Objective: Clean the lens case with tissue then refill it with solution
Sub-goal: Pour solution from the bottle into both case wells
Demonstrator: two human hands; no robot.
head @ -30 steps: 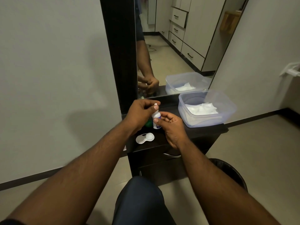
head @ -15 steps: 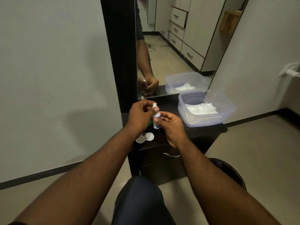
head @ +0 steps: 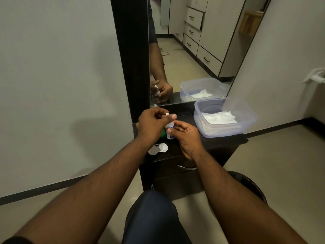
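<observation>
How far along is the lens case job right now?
Wiping can't be confirmed; neither hand holds tissue. The lens case lies open on the dresser. In hand: the right hand grips the solution bottle upright, while the left hand works at its tip. Left: pouring solution into the case; its green cap sits behind.

Solution bottle (head: 170, 128) was white, with blue-purple band on label. Lens case (head: 158, 148) was white, plain. Small object (head: 163, 133) just left of bottle was green; what it was, unclear. Dresser top (head: 211, 143) and mirror frame (head: 130, 55) were black-brown. Plastic tub (head: 226, 127) was clear with bluish tint; tissues (head: 219, 118) inside were white. Wall (head: 56, 67) was pale grey with dark skirting. Bin (head: 249, 187) was black. Trouser leg (head: 151, 219) was dark navy.
</observation>
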